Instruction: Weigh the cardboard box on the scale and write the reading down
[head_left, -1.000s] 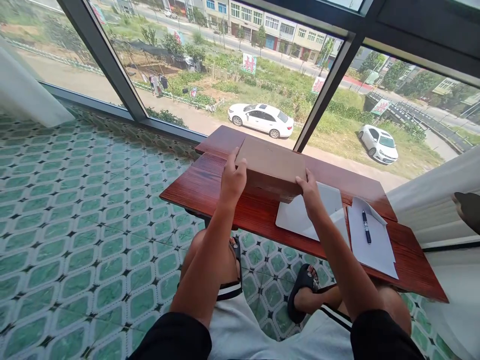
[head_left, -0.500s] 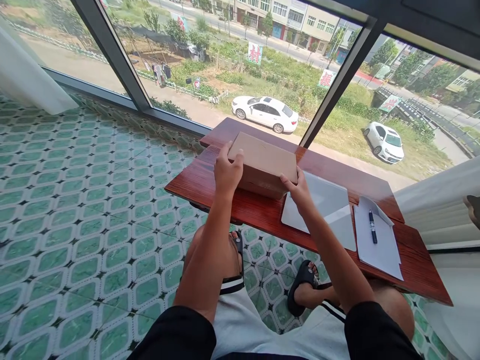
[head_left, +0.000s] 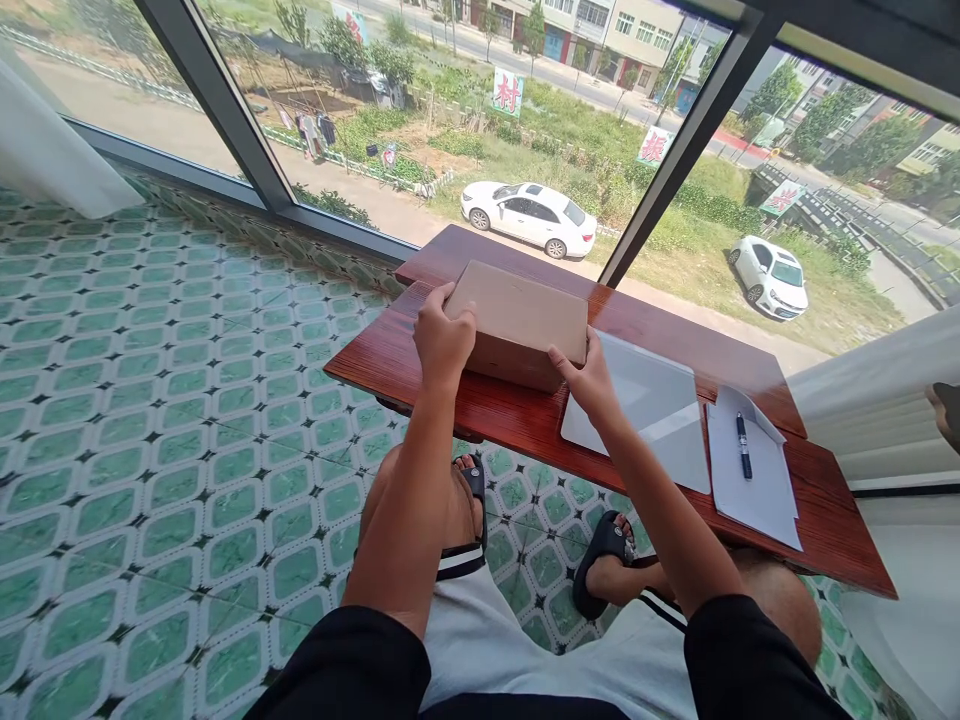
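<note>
A closed brown cardboard box (head_left: pixel 521 310) is held between my two hands at the left part of the dark red wooden table (head_left: pixel 375 350). My left hand (head_left: pixel 444 335) grips its left end, thumb on the near top edge. My right hand (head_left: pixel 586 378) clasps the right end, with its thumb against the near face. The far fingers of both hands are partly hidden by the box. Just right of it, partly under my right wrist, a flat silver-grey laptop (head_left: pixel 652 405) lies closed on the table.
White paper sheets (head_left: pixel 765 500) lie to the right of the laptop, with a dark pen (head_left: pixel 743 447) on top. Beyond the table stands a large window with a dark frame (head_left: pixel 675 150). A white curtain (head_left: pixel 877 400) hangs at the right. Below are my knees and sandals (head_left: pixel 604 560).
The box and both hands have shifted slightly left across the table and appear a little lower onto it. My grip at both ends stays the same. The view has tilted slightly.
</note>
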